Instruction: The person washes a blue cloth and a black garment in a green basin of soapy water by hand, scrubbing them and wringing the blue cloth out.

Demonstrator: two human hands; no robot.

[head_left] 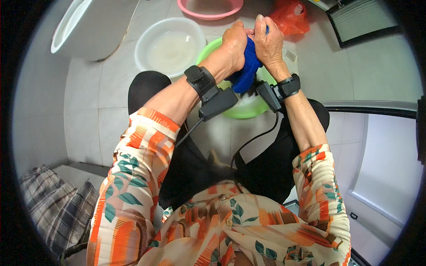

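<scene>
A blue cloth (249, 68) is gripped between my two hands, bunched at the top, with its lower end hanging down. My left hand (234, 46) is closed round it from the left, and my right hand (269, 43) is closed on it from the right. Both hands look wet. Under them stands a light green basin (246, 113), partly covered by the hands and cloth. Whitish liquid and something dark show inside it, too hidden to name.
Left of the green basin stands a white basin (139, 52) of cloudy water. A pink basin (211, 17) is beyond, near a red plastic bag (290, 18). A white tub-like fixture (95, 33) stands far left. Plaid cloth (66, 213) lies at the lower left.
</scene>
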